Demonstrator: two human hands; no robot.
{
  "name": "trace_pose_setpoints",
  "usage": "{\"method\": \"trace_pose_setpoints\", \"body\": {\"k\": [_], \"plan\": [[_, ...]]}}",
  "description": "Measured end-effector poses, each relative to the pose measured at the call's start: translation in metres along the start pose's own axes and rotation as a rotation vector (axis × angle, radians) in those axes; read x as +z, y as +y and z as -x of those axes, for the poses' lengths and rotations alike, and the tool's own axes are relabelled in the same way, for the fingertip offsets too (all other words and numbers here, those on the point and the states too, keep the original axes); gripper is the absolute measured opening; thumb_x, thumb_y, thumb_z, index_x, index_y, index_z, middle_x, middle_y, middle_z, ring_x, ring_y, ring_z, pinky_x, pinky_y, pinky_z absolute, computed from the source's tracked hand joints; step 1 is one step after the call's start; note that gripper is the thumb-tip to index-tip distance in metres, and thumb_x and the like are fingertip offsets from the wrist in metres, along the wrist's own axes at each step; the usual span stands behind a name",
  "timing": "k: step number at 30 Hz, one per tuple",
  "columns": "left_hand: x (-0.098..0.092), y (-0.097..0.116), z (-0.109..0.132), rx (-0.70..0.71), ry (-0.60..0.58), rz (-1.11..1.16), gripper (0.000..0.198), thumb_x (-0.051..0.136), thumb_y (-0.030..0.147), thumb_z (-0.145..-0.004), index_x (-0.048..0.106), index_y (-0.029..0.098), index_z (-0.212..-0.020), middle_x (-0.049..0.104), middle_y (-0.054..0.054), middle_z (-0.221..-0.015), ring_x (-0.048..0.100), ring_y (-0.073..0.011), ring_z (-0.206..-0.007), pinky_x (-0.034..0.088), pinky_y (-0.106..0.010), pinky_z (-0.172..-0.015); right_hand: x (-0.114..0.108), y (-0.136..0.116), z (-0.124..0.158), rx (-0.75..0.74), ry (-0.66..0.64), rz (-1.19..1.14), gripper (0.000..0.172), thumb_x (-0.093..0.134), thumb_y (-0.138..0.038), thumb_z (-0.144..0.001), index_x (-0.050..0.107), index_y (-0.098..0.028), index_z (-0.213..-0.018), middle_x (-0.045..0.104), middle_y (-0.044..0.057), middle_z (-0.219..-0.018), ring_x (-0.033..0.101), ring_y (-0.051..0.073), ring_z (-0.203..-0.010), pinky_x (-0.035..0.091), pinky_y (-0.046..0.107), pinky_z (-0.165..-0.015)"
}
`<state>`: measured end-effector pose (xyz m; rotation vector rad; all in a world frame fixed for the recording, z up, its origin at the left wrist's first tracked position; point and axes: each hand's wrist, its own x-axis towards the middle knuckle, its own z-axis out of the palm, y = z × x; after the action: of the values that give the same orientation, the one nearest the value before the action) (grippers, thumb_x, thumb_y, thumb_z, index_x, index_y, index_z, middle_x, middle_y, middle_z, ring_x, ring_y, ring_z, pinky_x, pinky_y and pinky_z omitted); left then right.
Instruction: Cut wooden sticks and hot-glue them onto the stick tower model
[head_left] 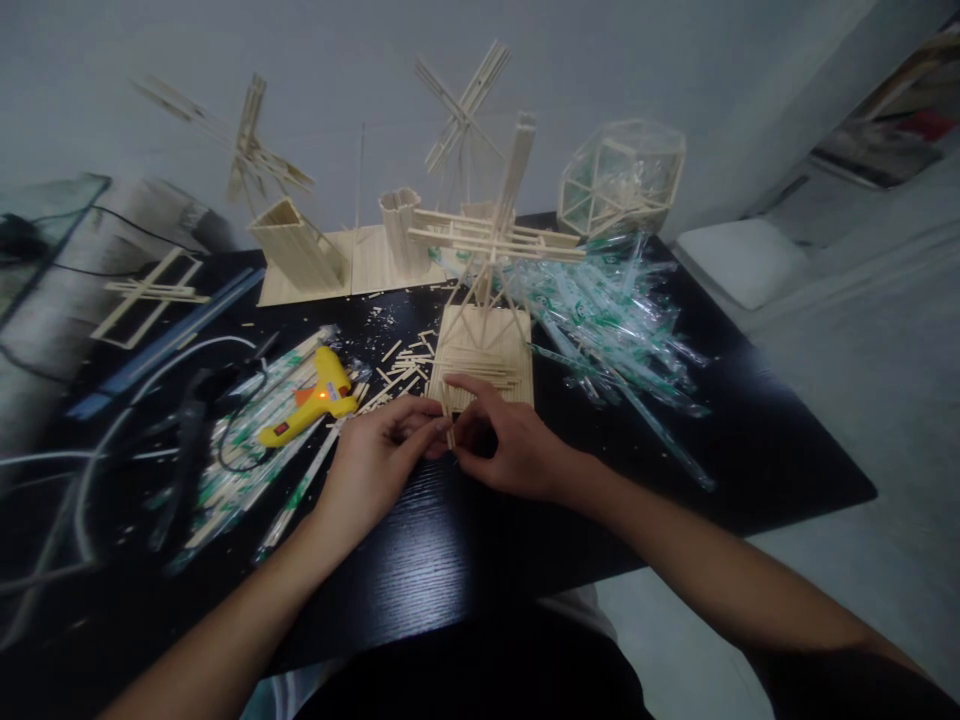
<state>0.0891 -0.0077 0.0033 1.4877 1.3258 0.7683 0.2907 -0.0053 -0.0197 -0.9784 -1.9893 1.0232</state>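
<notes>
Windmill (493, 245) stood built on its base (501, 328); loose sticks (480, 368) there looked unattached. In front of windmill, left hand (375, 440) pinched a stick (450, 437), fingers closed; right hand's (517, 445) fingers half-curled, grip unclear.

Over a black worktop (757, 430), the left hand (382, 450) had a thin wooden stick (449, 422) in its grip, and the right hand (517, 450) curled close beside it; whether that one touched was unclear. Just beyond stood a stick-built windmill (493, 238), loose sticks (484, 368) on its base. Leftward, a yellow glue gun (328, 376) lay on wrapped sticks (247, 440); rightward, crumpled clear wrappers (626, 315) were heaped.
</notes>
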Motion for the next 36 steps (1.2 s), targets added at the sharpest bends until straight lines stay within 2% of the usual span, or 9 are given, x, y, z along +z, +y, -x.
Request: {"method": "trace_pose_setpoints", "body": {"k": [5,18,26,36], "plan": [[0.001,0.002,0.001,-0.015,0.008,0.019,0.031,0.073,0.043,-0.087,0.073,0.017,-0.104,0.078,-0.003,-0.074,0.075,-0.0192,-0.069,0.059,-0.028,-0.07,-0.001,0.0,0.0,-0.012,-0.009,0.002,0.077,0.065,-0.006,-0.081,0.036,-0.022,-0.15,0.072,-0.001,-0.086,0.068,0.013,-0.072,0.056,0.025,-0.071],[0.002,0.002,0.002,-0.023,0.032,0.036,0.031,0.074,0.043,-0.087,0.076,0.016,-0.103,0.079,-0.004,-0.078,0.075,-0.0178,-0.069,0.06,-0.027,-0.069,-0.001,0.001,0.001,-0.04,-0.003,0.026,0.074,0.065,-0.008,-0.083,0.038,-0.021,-0.15,0.072,-0.001,-0.086,0.068,0.014,-0.072,0.056,0.026,-0.072],[-0.001,0.009,0.0,-0.103,-0.009,0.142,0.035,0.08,0.045,-0.08,0.077,0.014,-0.096,0.079,-0.006,-0.076,0.076,-0.0198,-0.067,0.063,-0.029,-0.068,-0.004,0.005,0.001,-0.05,-0.029,0.014,0.078,0.074,-0.012,-0.083,0.039,-0.024,-0.152,0.075,-0.001,-0.09,0.072,0.014,-0.075,0.058,0.027,-0.073],[-0.002,0.012,0.001,-0.105,-0.034,0.187,0.029,0.08,0.039,-0.078,0.078,0.015,-0.095,0.079,-0.005,-0.072,0.076,-0.0192,-0.065,0.064,-0.029,-0.067,-0.004,0.008,0.003,-0.052,-0.041,-0.006,0.078,0.077,-0.016,-0.085,0.04,-0.021,-0.153,0.079,0.0,-0.092,0.075,0.015,-0.078,0.06,0.028,-0.077]]}}
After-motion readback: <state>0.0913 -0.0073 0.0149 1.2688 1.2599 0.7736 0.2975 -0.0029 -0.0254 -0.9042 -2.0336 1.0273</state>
